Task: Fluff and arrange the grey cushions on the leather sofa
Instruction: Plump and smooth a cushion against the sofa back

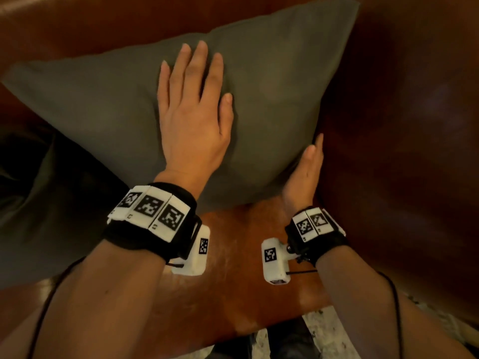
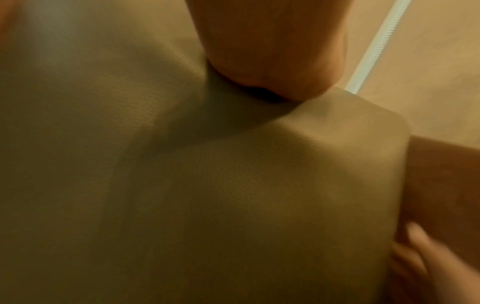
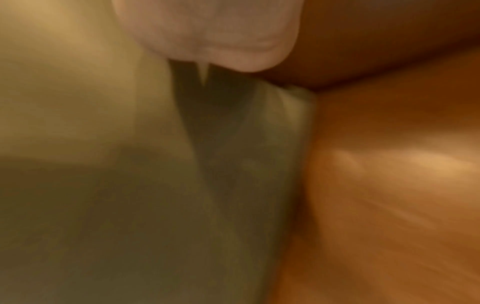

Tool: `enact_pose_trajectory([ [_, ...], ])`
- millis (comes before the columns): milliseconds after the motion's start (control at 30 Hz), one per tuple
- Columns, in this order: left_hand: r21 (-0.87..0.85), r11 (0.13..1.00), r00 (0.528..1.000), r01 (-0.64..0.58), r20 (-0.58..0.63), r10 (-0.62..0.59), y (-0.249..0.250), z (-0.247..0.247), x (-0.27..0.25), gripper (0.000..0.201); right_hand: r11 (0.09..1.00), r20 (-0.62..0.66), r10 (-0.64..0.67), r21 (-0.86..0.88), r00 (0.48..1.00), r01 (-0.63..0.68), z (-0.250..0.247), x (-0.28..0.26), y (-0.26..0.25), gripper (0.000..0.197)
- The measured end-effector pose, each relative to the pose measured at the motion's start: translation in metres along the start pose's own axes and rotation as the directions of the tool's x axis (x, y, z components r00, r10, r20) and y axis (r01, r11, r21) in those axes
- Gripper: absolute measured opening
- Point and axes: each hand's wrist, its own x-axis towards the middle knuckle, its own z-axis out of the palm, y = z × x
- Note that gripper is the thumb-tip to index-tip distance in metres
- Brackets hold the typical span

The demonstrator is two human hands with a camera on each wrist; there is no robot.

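Note:
A large grey cushion (image 1: pixel 272 99) leans into the corner of the brown leather sofa (image 1: pixel 401 125). My left hand (image 1: pixel 193 99) lies flat on the cushion's front face, fingers straight and spread. My right hand (image 1: pixel 307 167) presses edge-on against the cushion's lower right side, between it and the sofa arm, fingers straight. In the left wrist view the heel of my palm (image 2: pixel 270 51) dents the grey fabric (image 2: pixel 182 185), and the right hand's fingers (image 2: pixel 426 259) show at the cushion's edge. The right wrist view is blurred: palm (image 3: pixel 207 30), grey cushion (image 3: pixel 130 185), leather (image 3: pixel 389 185).
A second grey cushion (image 1: pixel 33 198) lies in shadow at the left on the seat. The bare leather seat (image 1: pixel 233 281) shows below the hands. Speckled floor (image 1: pixel 331 332) is visible at the bottom edge. A pale wall and a white strip (image 2: pixel 376 45) appear behind the sofa.

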Motion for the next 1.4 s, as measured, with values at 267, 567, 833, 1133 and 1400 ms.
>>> enact_pose_trajectory([
  [267,-0.046,0.859,0.765,-0.510,0.432,0.477,0.037,0.042,-0.101,0.063,0.999,0.092,-0.048,0.005,0.995,0.048,0.008,0.012,-0.016,0.053],
  [567,-0.335,0.895,0.703,-0.295,0.558,0.441,-0.039,0.007,-0.172,0.039,0.963,0.001,-0.263,-0.056,0.965,0.263,-0.029,-0.009,-0.050,0.016],
  [833,-0.283,0.869,0.508,0.407,0.860,0.042,-0.011,0.028,-0.076,0.020,0.494,0.835,0.346,-0.551,0.429,0.673,0.032,-0.015,-0.069,0.026],
  [1133,-0.013,0.857,0.295,0.515,0.942,-0.162,-0.099,0.076,-0.190,0.038,0.334,0.586,0.602,-0.802,0.542,0.496,0.000,0.014,0.003,0.035],
  [1400,-0.180,0.984,0.991,-0.006,0.130,0.030,-0.037,-0.037,-0.128,0.021,0.416,0.463,-0.748,-0.231,0.475,0.880,-0.008,-0.065,-0.080,0.010],
])
